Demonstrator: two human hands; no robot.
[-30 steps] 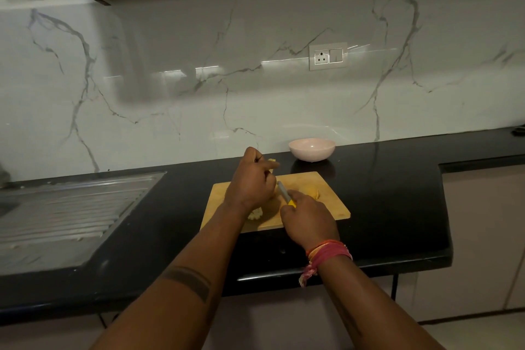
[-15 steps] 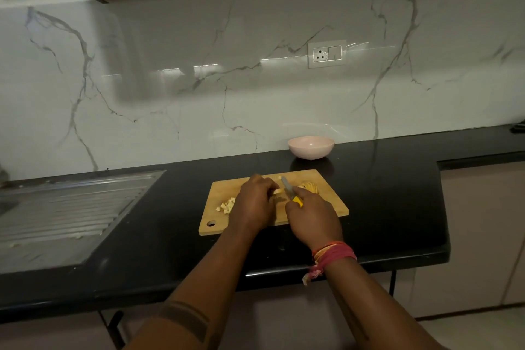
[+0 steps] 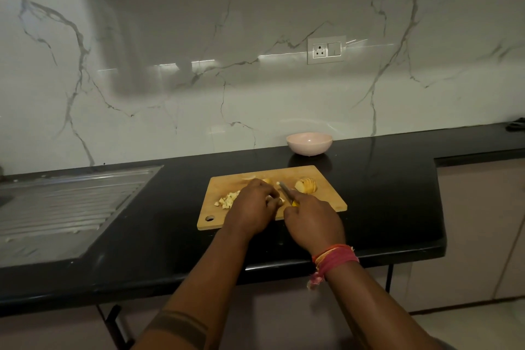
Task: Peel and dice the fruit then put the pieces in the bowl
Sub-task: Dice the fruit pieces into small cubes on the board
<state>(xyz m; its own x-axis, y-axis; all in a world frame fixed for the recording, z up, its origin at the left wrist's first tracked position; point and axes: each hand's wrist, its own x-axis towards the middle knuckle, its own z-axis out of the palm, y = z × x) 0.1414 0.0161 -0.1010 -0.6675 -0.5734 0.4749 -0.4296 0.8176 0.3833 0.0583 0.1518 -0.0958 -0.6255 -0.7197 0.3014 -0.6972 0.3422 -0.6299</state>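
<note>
Head view: fruit (image 3: 273,199) under left hand (image 3: 251,206), beside knife (image 3: 286,192).

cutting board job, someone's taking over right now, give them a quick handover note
Right hand grips the knife, blade on the cutting board.
Left hand holds down a fruit piece, mostly hidden under its fingers.
Diced pieces lie piled at the board's left; a sliced chunk sits at its right.
Bowl stands behind the board; no fruit shows in it.
Left: finish dicing, move everything into the bowl.
</note>
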